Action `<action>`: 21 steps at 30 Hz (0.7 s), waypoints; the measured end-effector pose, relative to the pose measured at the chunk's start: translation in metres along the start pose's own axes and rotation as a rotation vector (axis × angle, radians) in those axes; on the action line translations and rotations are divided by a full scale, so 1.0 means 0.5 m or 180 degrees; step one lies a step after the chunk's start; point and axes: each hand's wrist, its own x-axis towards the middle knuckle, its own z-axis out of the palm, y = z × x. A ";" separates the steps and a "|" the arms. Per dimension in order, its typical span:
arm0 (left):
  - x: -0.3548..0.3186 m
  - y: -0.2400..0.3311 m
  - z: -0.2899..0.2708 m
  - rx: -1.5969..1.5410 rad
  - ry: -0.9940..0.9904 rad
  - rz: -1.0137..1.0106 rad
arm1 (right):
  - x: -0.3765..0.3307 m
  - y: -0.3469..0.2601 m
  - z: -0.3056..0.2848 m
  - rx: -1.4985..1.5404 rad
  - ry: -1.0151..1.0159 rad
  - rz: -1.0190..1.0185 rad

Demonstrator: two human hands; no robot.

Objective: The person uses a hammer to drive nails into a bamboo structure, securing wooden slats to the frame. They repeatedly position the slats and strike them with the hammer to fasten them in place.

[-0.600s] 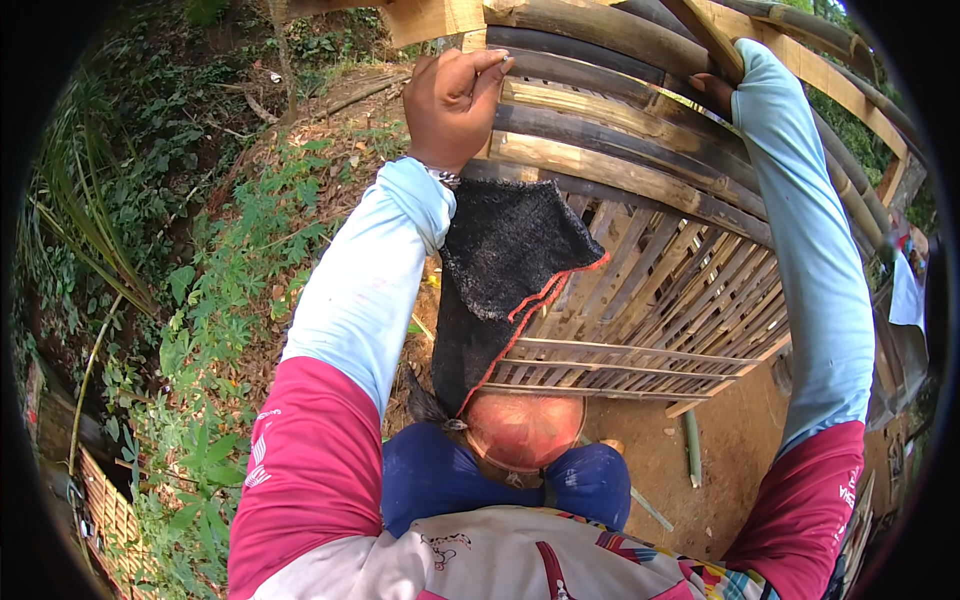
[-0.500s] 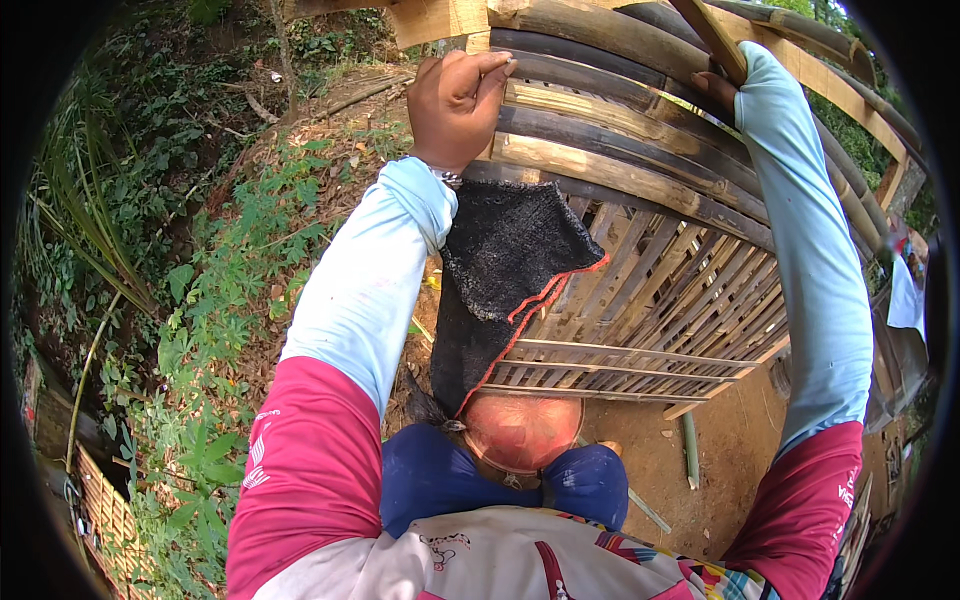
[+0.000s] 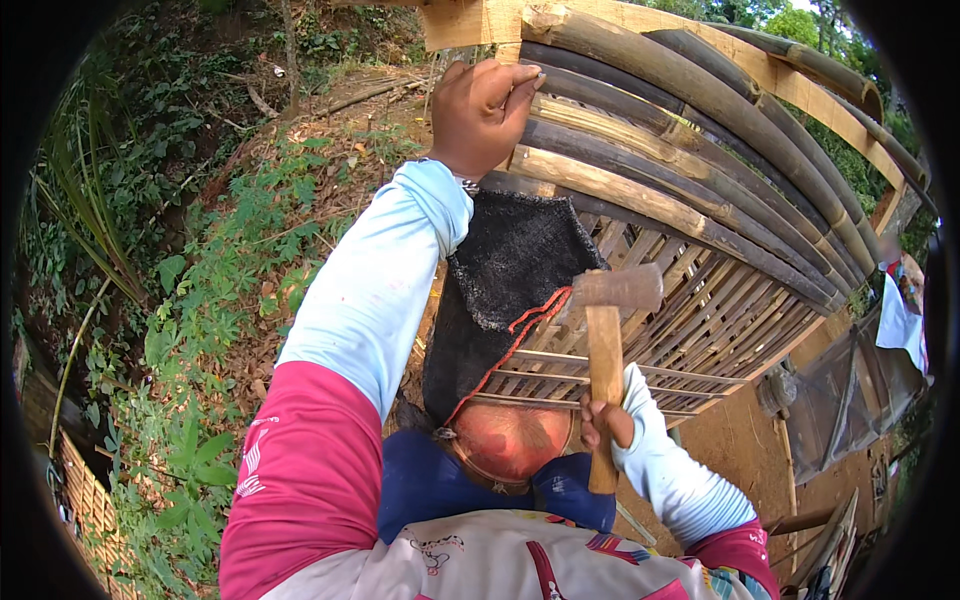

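My left hand (image 3: 482,115) is closed at the left ends of the split bamboo slats (image 3: 620,170). Thumb and forefinger pinch a small thin thing, apparently a nail, its tip just showing. Below that wrist hangs a black woven cloth (image 3: 525,255) with a red-orange edge. My right hand (image 3: 607,425) grips the wooden handle of a hatchet (image 3: 604,345), low in front of my body. Its metal head is raised, broadening to the right, beside the cloth and in front of the slatted panel.
A worn red rounded object (image 3: 512,440) is between my knees. The slatted bamboo panel (image 3: 690,300) slopes away to the right. Green plants (image 3: 215,330) cover the slope at left. Dark sheeting (image 3: 830,400) stands at right, over bare soil.
My right hand has come down from the top of the bamboo, bringing the hatchet into full view. My left hand keeps its pinch by the slats; the view has shifted slightly.
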 end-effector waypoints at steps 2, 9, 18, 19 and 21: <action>0.000 -0.002 -0.001 0.0052 0.0028 0.0059 | -0.018 0.028 0.003 0.0616 -0.0194 0.0110; 0.001 -0.013 -0.008 0.0232 0.0027 0.0166 | -0.125 0.152 0.028 0.0711 -0.0392 -0.0209; 0.000 -0.011 -0.005 0.0268 -0.0002 0.0206 | -0.133 0.162 0.045 0.0333 -0.0405 -0.0402; 0.000 -0.009 -0.006 0.0246 -0.0003 0.0183 | -0.127 0.161 0.047 0.0187 -0.0285 -0.0486; 0.001 -0.010 -0.009 0.0213 -0.0007 0.0161 | -0.095 0.133 0.060 0.0053 -0.0058 -0.0780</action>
